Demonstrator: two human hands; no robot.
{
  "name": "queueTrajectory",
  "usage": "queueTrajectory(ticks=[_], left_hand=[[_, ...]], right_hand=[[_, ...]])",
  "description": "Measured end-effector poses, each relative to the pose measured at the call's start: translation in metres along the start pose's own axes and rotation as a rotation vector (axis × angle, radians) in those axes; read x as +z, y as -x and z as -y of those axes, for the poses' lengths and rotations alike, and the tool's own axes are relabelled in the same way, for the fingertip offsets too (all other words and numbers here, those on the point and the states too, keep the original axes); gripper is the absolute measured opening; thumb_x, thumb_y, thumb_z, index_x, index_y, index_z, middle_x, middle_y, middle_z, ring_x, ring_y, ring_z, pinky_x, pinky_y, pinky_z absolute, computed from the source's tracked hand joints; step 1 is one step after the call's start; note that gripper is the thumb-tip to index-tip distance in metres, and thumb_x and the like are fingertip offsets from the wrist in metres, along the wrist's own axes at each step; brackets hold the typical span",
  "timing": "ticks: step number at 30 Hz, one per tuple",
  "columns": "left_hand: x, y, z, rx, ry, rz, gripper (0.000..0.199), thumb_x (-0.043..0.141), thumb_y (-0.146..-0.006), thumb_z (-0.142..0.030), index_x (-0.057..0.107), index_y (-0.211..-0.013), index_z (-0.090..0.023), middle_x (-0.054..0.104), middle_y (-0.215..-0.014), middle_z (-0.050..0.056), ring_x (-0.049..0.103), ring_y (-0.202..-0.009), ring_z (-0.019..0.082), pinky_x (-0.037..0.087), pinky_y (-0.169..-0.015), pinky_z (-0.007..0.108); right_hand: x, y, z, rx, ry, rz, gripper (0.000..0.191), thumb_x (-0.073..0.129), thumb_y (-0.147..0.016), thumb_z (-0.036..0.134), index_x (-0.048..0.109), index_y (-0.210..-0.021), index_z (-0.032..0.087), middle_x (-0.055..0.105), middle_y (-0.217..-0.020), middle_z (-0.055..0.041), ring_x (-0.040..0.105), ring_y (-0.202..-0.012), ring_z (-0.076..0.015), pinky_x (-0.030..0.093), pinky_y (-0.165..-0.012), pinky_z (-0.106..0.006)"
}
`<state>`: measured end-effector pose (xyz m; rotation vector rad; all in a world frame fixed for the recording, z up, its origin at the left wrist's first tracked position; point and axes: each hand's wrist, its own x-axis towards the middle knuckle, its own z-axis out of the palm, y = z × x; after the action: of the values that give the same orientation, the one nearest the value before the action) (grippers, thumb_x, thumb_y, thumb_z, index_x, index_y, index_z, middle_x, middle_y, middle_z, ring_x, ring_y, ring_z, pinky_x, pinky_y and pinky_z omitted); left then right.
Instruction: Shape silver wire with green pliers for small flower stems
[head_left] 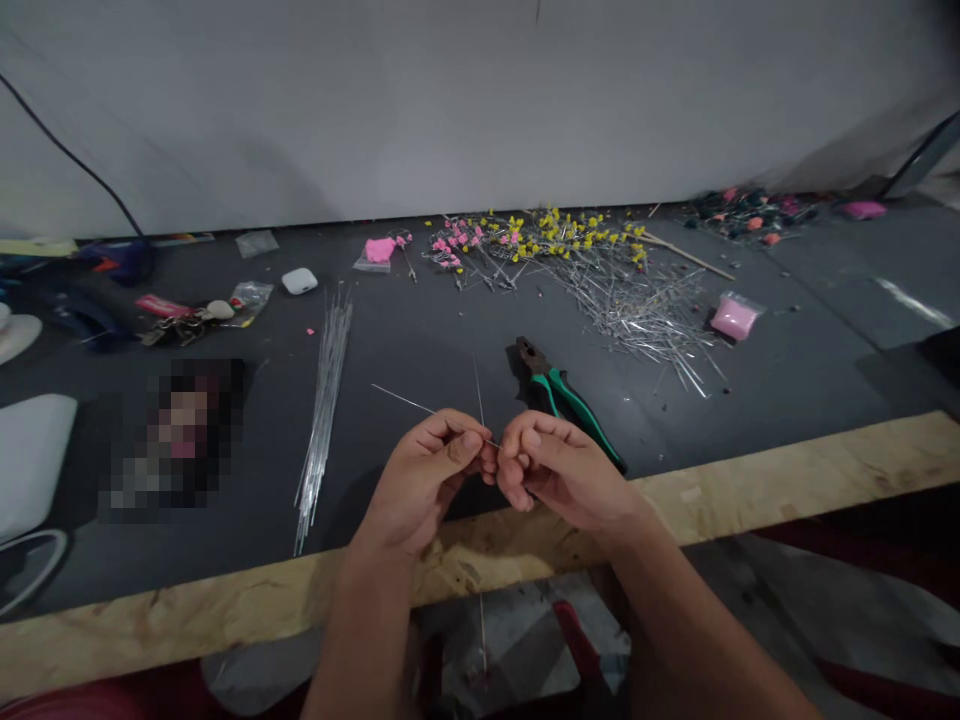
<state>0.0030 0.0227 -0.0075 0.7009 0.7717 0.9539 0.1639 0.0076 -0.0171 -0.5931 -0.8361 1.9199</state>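
My left hand [427, 475] is closed in a pinch on a thin metal wire [401, 397]. One wire length sticks out to the upper left of that hand, and another rises almost upright between the hands; I cannot tell whether they are one piece. My right hand [566, 468], fingers curled and pinched, grips the short stretch of wire between the two hands. Just behind the right hand lie pliers [579, 412] with green handles, partly covered by it. To the left is a long bundle of straight wires [328, 390].
Wire stems with yellow and pink tips [555, 235] line the wall, beside a loose wire pile [637, 310]. Small bags of pink material [736, 316] and a white case [299, 281] lie on the dark table. A raw wooden edge [787, 460] borders its front.
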Motion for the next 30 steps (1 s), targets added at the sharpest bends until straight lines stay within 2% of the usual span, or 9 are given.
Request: queueTrajectory(ticks=[6, 13, 20, 23, 30], left_hand=[[0.002, -0.003, 0.001, 0.007, -0.016, 0.005, 0.014, 0.077, -0.069, -0.025, 0.069, -0.073, -0.014, 0.065, -0.062, 0.003, 0.060, -0.057, 0.011, 0.047, -0.056, 0.021], [0.002, -0.002, 0.001, 0.023, -0.019, 0.027, 0.010, 0.075, -0.072, -0.024, 0.071, -0.073, -0.016, 0.064, -0.060, 0.001, 0.059, -0.055, 0.010, 0.048, -0.053, 0.020], [0.001, -0.003, 0.000, 0.101, -0.054, -0.057, 0.011, 0.078, -0.068, -0.024, 0.072, -0.073, -0.016, 0.066, -0.066, 0.001, 0.060, -0.061, 0.009, 0.048, -0.060, 0.018], [0.000, -0.004, -0.001, 0.140, -0.074, -0.099, 0.011, 0.079, -0.066, -0.024, 0.072, -0.070, -0.017, 0.067, -0.070, 0.000, 0.061, -0.066, 0.009, 0.048, -0.063, 0.019], [0.001, -0.004, -0.004, 0.118, -0.140, -0.124, 0.011, 0.076, -0.070, -0.027, 0.070, -0.071, -0.018, 0.065, -0.071, -0.001, 0.059, -0.067, 0.009, 0.047, -0.065, 0.020]], right_hand=[[0.005, -0.004, -0.002, 0.009, -0.129, -0.092, 0.023, 0.068, -0.079, 0.037, 0.063, -0.069, 0.017, 0.058, -0.056, 0.0033, 0.045, -0.044, -0.0063, 0.032, -0.043, -0.020], [0.010, -0.007, -0.003, 0.024, -0.196, -0.100, 0.027, 0.072, -0.074, 0.032, 0.056, -0.059, 0.017, 0.051, -0.048, 0.0067, 0.035, -0.037, -0.0031, 0.031, -0.042, -0.019], [0.010, -0.011, -0.005, 0.029, -0.210, -0.153, 0.021, 0.068, -0.078, 0.030, 0.053, -0.068, 0.019, 0.053, -0.053, 0.0061, 0.042, -0.043, -0.0050, 0.032, -0.045, -0.018], [0.009, -0.011, -0.004, 0.059, -0.221, -0.125, 0.019, 0.062, -0.083, 0.032, 0.052, -0.073, 0.019, 0.056, -0.057, 0.0050, 0.046, -0.046, -0.0066, 0.030, -0.044, -0.018], [0.007, -0.007, -0.009, 0.191, -0.143, 0.002, 0.040, 0.052, -0.088, 0.049, 0.052, -0.065, 0.017, 0.052, -0.054, 0.0028, 0.045, -0.045, -0.0082, 0.027, -0.044, -0.021]])
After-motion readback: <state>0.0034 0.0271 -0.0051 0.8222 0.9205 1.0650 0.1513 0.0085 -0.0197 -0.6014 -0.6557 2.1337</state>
